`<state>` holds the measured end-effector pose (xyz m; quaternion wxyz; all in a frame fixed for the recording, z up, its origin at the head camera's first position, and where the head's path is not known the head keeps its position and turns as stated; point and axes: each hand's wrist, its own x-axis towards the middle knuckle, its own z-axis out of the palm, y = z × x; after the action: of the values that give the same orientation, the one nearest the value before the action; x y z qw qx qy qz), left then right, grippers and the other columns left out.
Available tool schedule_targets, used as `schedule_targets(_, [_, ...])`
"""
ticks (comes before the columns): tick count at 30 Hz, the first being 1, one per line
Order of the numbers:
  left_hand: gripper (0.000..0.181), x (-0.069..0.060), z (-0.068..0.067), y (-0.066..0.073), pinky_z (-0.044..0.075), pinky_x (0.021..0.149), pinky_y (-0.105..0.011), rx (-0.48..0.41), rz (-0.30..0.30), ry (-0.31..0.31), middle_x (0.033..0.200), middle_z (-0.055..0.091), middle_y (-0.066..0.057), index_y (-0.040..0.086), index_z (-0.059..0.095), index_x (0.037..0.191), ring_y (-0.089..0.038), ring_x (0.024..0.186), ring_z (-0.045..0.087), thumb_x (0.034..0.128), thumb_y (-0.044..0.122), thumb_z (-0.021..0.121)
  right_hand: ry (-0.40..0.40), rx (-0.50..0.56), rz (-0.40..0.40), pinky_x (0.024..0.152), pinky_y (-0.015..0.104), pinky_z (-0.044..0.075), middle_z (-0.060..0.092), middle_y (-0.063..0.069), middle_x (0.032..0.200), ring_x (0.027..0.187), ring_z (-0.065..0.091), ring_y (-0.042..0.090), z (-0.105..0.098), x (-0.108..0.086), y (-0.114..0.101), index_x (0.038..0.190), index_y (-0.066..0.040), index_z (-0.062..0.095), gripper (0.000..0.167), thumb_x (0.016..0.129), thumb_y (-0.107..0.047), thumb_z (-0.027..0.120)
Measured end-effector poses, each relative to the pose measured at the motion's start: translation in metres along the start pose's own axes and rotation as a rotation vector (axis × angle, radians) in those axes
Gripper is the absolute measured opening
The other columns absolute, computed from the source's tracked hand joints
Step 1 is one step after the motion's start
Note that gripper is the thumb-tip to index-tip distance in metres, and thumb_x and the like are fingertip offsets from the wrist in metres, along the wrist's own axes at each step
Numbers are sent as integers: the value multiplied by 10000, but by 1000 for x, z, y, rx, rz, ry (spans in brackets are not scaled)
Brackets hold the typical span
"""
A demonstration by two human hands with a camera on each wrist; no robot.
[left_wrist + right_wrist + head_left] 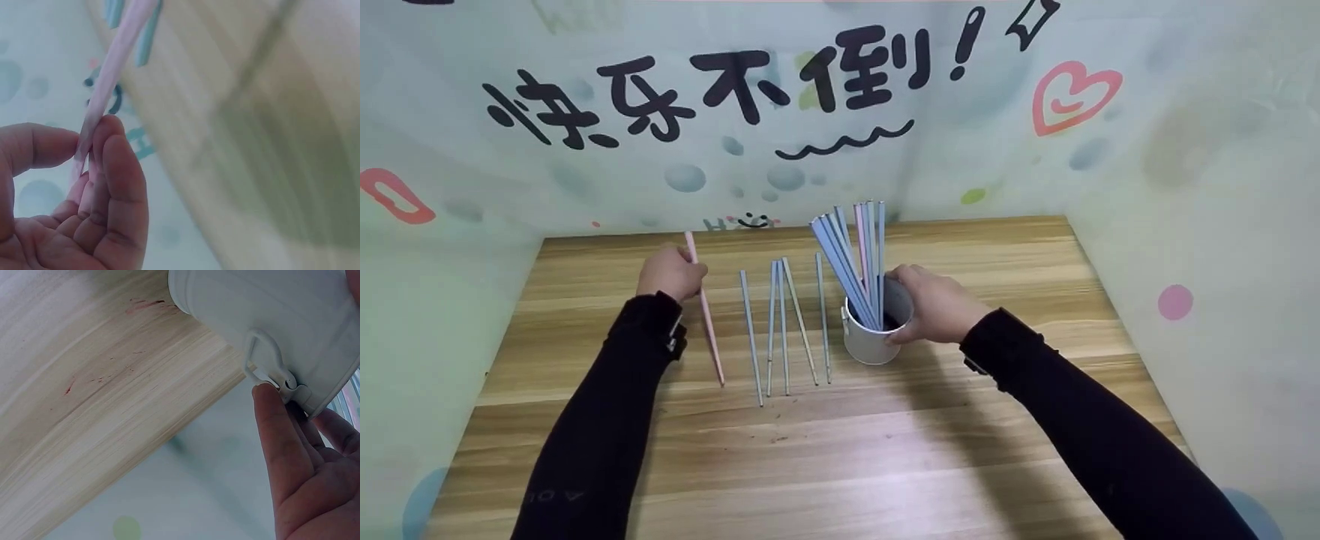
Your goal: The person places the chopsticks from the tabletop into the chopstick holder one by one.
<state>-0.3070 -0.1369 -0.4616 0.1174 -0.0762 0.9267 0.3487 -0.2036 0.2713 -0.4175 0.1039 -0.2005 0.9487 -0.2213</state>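
My left hand (pixel 671 274) pinches a pink chopstick (pixel 709 330) near its upper, thicker end; in the left wrist view the thumb and fingers close on it. Whether its thin end touches the table cannot be told. At the right, my right hand (pixel 941 304) grips a small white bucket (pixel 871 349) by its rim. Blue, pale and pink chopsticks (pixel 881 262) stand leaning inside it. Between the hands, several blue and pale chopsticks (pixel 751 337) lie roughly parallel on the table. The right wrist view shows fingers beside the bucket's small side handle (pixel 269 346).
The wood-grain table (pixel 810 465) ends at a printed backdrop (pixel 750 180) with large black characters, which also rises along both sides. Small reddish marks (pixel 149 305) show on the tabletop near the bucket in the right wrist view.
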Motion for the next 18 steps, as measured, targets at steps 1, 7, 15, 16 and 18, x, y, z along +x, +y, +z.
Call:
schedule_targets(1, [293,-10,-7,9,526,672,-262,-33,-2,-4,1075,664,-175,-51,591,1227,-224,835,636,1030,166,600,-1,0,1,1075,565,546,627,232,1402,1254,653,426,0,0,0,1455,29,535,878,768,-242,1010])
schedule_targets(7, [402,-23,-24,26,585,683,-186,-225,2,33,1261,604,-228,-92,488,1390,-123,796,666,1041,102,543,1,3,3,1078,566,543,624,228,1405,1258,650,423,-1,-1,0,1453,25,535,880,765,-241,1014])
schedule_targets(15, [401,-32,-32,49,607,660,-205,-369,60,75,1081,627,-164,-65,421,1437,-77,655,680,1083,101,512,4,-1,-19,1099,565,526,624,249,1408,1275,639,430,-1,0,-2,1443,47,540,888,750,-236,1017])
schedule_targets(16, [399,-33,-33,52,605,657,-204,-377,74,80,1071,622,-156,-64,420,1439,-76,654,678,1086,97,512,4,2,-16,1100,565,525,622,249,1412,1277,638,431,-1,0,-2,1446,47,540,891,749,-235,1018])
schedule_targets(18, [396,-37,-33,59,597,645,-196,-394,96,89,1061,618,-147,-60,418,1442,-79,654,679,1088,89,515,6,2,-15,1098,568,527,623,251,1413,1275,640,433,-1,0,-2,1444,47,541,890,748,-235,1018])
